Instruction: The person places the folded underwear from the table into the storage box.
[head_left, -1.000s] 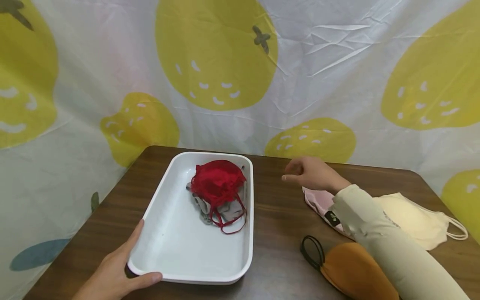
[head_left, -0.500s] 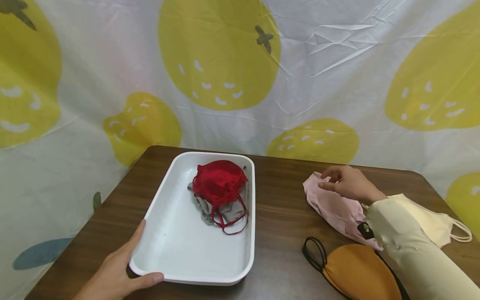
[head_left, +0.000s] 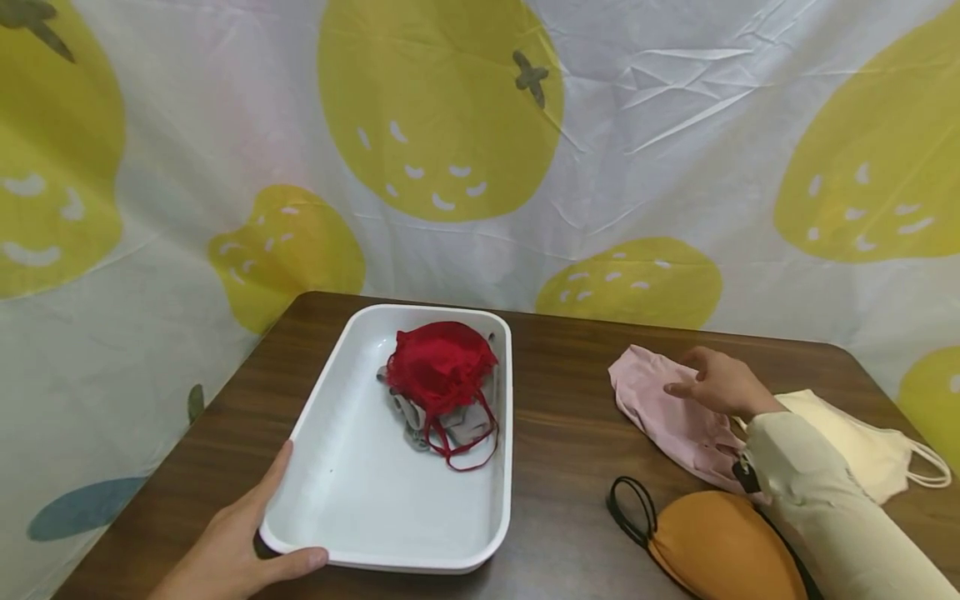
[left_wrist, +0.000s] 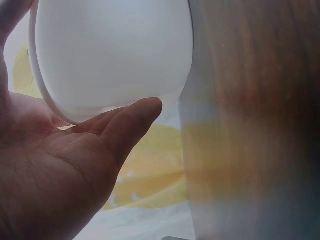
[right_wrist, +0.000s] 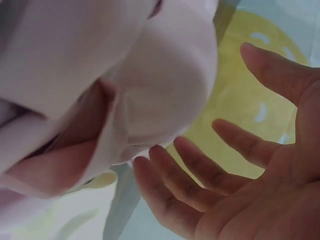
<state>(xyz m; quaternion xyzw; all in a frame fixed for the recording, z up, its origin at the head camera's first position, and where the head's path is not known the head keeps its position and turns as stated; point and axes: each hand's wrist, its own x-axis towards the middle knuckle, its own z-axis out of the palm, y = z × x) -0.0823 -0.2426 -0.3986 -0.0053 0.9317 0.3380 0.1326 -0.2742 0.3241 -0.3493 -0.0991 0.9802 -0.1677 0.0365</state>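
My left hand (head_left: pixel 232 533) grips the near left corner of a white tray (head_left: pixel 352 546), thumb on its near side. In the left wrist view, the palm and fingers (left_wrist: pixel 132 125) lie along the tray's wall (left_wrist: pixel 115 60). A red cloth mask (head_left: pixel 442 358) with thin straps sits in the tray on grey crumpled cloth (head_left: pixel 468 425). At right, my right hand (head_left: pixel 723 383) hovers by a pink cloth mask (head_left: pixel 660 400), fingers parted and loosely bent. The right wrist view shows these fingertips at the pink cloth's (right_wrist: pixel 165 75) edge, gripping nothing; touch cannot be told.
An orange mask (head_left: pixel 720 542) with black ear loops lies at the near right. A cream mask (head_left: pixel 847 433) with white loops is partly behind the right sleeve (head_left: pixel 832 492). A lemon-print curtain (head_left: pixel 465 258) hangs behind the dark wooden table (head_left: pixel 558 375).
My right hand has moved right, from beside the tray to the pink mask. The pink mask lies farther right and more spread out than one second ago. My left hand keeps its place.
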